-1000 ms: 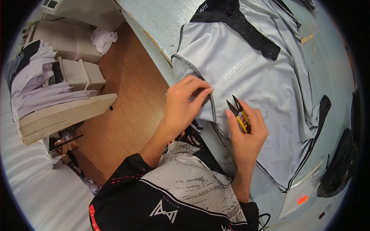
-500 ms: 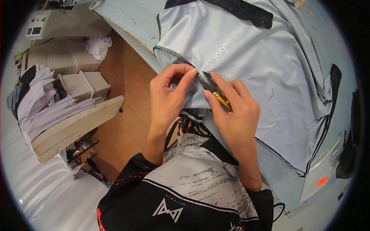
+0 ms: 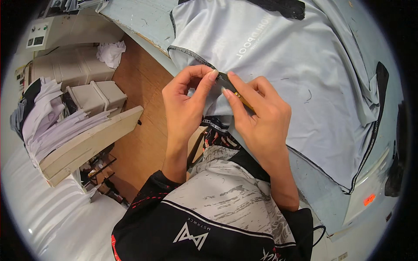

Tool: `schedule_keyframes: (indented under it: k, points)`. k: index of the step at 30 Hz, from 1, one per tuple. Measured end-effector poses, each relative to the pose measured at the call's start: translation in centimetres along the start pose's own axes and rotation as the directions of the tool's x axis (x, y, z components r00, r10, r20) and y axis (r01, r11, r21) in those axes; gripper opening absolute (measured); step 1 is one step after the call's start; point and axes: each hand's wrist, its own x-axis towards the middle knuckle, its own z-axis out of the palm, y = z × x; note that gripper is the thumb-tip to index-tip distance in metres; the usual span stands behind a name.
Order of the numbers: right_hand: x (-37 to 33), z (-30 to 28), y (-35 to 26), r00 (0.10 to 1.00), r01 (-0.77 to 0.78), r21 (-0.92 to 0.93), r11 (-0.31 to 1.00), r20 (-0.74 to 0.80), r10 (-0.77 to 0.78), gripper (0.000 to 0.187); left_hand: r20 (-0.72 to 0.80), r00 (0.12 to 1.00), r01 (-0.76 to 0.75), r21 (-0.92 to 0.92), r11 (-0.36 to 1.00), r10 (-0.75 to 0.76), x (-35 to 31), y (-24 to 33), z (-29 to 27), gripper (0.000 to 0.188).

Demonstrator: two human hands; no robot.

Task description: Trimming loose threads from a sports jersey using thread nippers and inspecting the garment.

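A light grey garment with black overlocked seams lies spread, inside out, over the table. My left hand pinches its edge at a black-stitched seam, thumb against forefinger. Close beside those fingertips, my right hand holds small thread snips with dark blades and a yellow body. The blades are pressed together between thumb and forefinger and lie at the seam. Whether a thread is between them cannot be made out. A black printed band of the garment hangs below, over the table edge.
The pale blue table has a worn edge on my left. Beyond the brown floor stand beige bins and a wooden board stacked with white cloth pieces. Black fabric lies at the far right.
Both hands have moved slightly left and up with the seam. The snips' blades, apart before, have closed at the fabric edge. The garment has shifted a little in view.
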Motion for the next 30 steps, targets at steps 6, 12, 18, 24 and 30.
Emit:
schedule_keyframes:
  k: [6, 12, 18, 24, 30]
  points:
    - [0.0, 0.4, 0.2, 0.999, 0.023, 0.001, 1.000, -0.035, -0.023, 0.030, 0.009, 0.999, -0.041, 0.011, 0.999, 0.041, -0.1, -0.2, 0.0, 0.010]
    - [-0.2, 0.1, 0.6, 0.995, 0.043, 0.007, 0.999, -0.087, -0.042, 0.030, -0.043, 0.997, -0.057, 0.023, 0.998, 0.058, -0.3, 0.4, -0.5, 0.009]
    - [-0.4, -3.0, 1.2, 0.980, -0.060, 0.027, 0.998, -0.187, 0.064, 0.034, -0.215, 0.972, -0.006, 0.360, 0.933, 0.089, -0.5, -0.2, -4.2, 0.010]
    - [-0.7, -3.6, 0.8, 0.978, -0.126, 0.009, 0.992, -0.168, 0.125, 0.037, -0.063, 0.870, -0.390, 0.517, 0.762, 0.488, 0.4, 0.3, -2.8, 0.021]
    - [-1.1, -2.5, 0.8, 0.988, -0.105, 0.060, 0.993, -0.108, 0.111, 0.035, 0.102, 0.889, -0.412, 0.603, 0.683, 0.446, 1.2, 0.3, -0.6, 0.020]
